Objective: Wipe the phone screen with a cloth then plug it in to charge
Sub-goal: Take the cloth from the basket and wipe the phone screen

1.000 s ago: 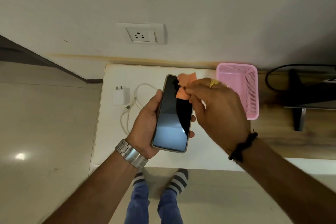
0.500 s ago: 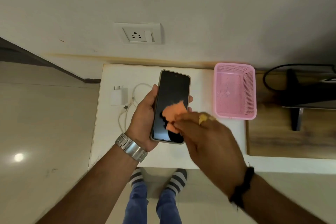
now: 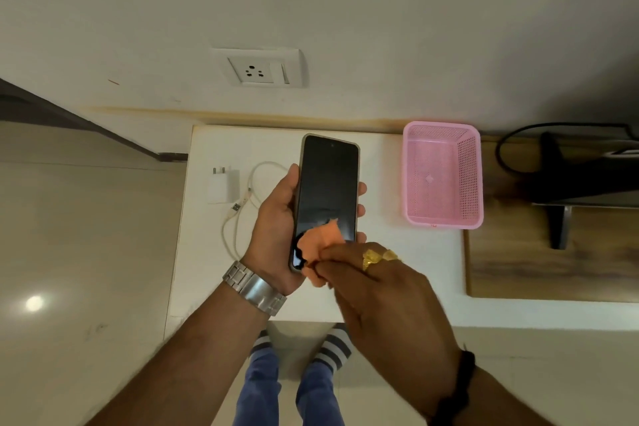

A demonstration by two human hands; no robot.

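Observation:
My left hand (image 3: 276, 228) grips a phone (image 3: 326, 183) with a dark screen, held upright above the white table (image 3: 380, 270). My right hand (image 3: 377, 294) pinches a small orange cloth (image 3: 320, 242) and presses it on the screen's lower end. A white charger adapter (image 3: 224, 185) lies on the table at the left, with its white cable (image 3: 238, 214) looped beside it. A white wall socket (image 3: 259, 70) sits on the wall above the table.
A pink plastic basket (image 3: 442, 214) stands on the table to the right of the phone. Further right is a wooden surface (image 3: 518, 263) with a black stand and a black cord. My feet in striped socks show below the table edge.
My right hand has dragged the cloth from the top of the screen down to its lower end. The left hand keeps hold of the phone, now slightly more upright.

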